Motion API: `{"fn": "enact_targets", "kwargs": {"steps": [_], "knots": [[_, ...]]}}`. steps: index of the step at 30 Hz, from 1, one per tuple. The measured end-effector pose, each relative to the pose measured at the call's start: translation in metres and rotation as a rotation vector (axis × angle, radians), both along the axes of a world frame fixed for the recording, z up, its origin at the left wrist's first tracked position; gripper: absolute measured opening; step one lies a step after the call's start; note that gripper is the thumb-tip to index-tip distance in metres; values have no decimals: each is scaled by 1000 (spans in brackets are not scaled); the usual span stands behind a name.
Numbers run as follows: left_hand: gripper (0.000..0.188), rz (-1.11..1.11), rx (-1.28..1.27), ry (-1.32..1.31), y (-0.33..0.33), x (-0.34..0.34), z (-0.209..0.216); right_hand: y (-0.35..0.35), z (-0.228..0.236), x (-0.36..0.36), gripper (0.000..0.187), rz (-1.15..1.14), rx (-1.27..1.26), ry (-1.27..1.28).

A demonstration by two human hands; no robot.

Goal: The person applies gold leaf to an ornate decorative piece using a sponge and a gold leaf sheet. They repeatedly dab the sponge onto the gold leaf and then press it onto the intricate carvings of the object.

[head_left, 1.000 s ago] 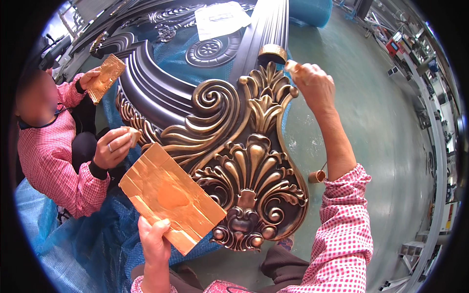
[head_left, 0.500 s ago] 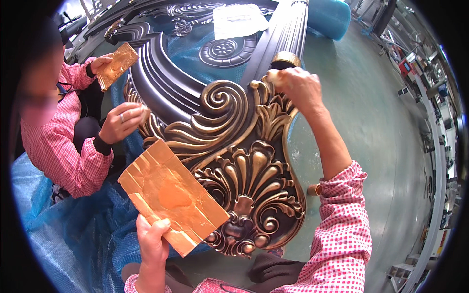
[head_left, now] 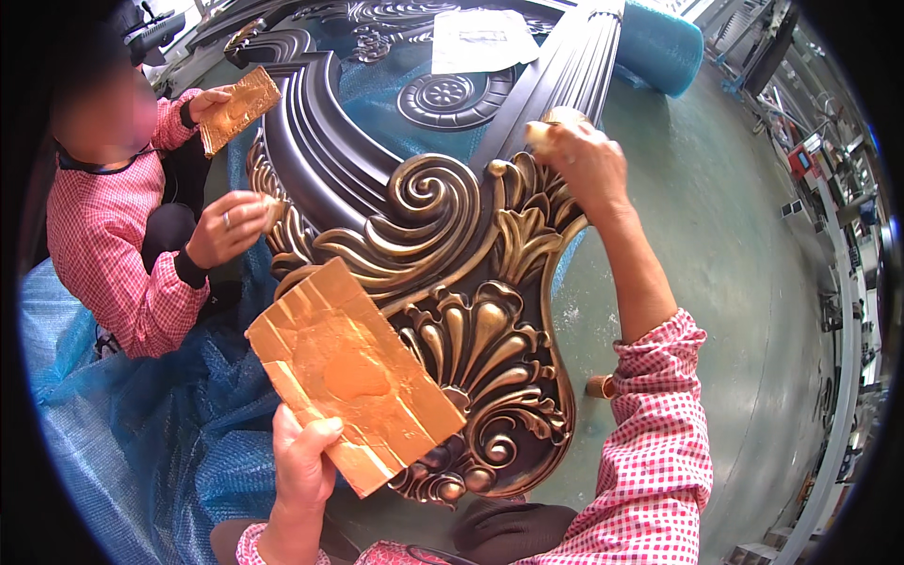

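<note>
My left hand (head_left: 303, 461) grips the lower edge of a flat cardboard piece (head_left: 348, 372) smeared with gold paint, thumb on top. It is held over the lower part of a dark carved furniture panel (head_left: 556, 405) with gold-highlighted scrolls and shell shapes. My right hand (head_left: 586, 165) is closed round a small pale pad (head_left: 539, 134), mostly hidden by the fingers. That hand is at the top of the carved leaves (head_left: 527, 221), beside the black fluted column (head_left: 579, 71). Whether the pad touches the carving, I cannot tell.
At left, a co-worker in a pink checked sleeve (head_left: 141, 311) holds another gold-smeared cardboard (head_left: 241, 108) and works on the same carving. Blue bubble wrap (head_left: 132, 443) spreads below. White paper (head_left: 482, 40) lies at the back; a blue roll (head_left: 664, 47) and a small gold-brown cylinder (head_left: 598, 386) also stand around.
My view has shifted slightly. My left hand and its cardboard sit a little further right and lower over the panel. The right hand stays near the leaf tops, its fingers slightly turned.
</note>
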State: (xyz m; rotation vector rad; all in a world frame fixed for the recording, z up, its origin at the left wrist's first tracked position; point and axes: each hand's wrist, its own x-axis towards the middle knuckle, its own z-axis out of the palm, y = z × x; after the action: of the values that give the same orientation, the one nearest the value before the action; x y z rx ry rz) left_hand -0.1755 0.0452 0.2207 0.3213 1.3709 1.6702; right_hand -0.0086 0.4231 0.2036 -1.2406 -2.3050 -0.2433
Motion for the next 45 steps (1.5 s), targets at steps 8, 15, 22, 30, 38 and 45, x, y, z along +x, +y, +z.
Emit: {"fn": "enact_targets", "kwargs": {"steps": [8,15,22,30,38,45], "knots": [[51,-107,44,-35,21,20,3,3,7,14,35,131,-60,124],[46,-168,95,-74,39,27,9,9,15,16,23,-39,98,-56],[35,-240,82,-66,50,28,-4,-101,37,26,41,562,-695,761],[36,-276,151,-120,59,40,-8,-162,52,36,37,677,-441,354],[39,-238,184,-135,57,47,-9,-170,66,40,28,678,-281,99],[37,-229,183,-151,59,45,-10,-172,70,42,27,769,-245,105]]}}
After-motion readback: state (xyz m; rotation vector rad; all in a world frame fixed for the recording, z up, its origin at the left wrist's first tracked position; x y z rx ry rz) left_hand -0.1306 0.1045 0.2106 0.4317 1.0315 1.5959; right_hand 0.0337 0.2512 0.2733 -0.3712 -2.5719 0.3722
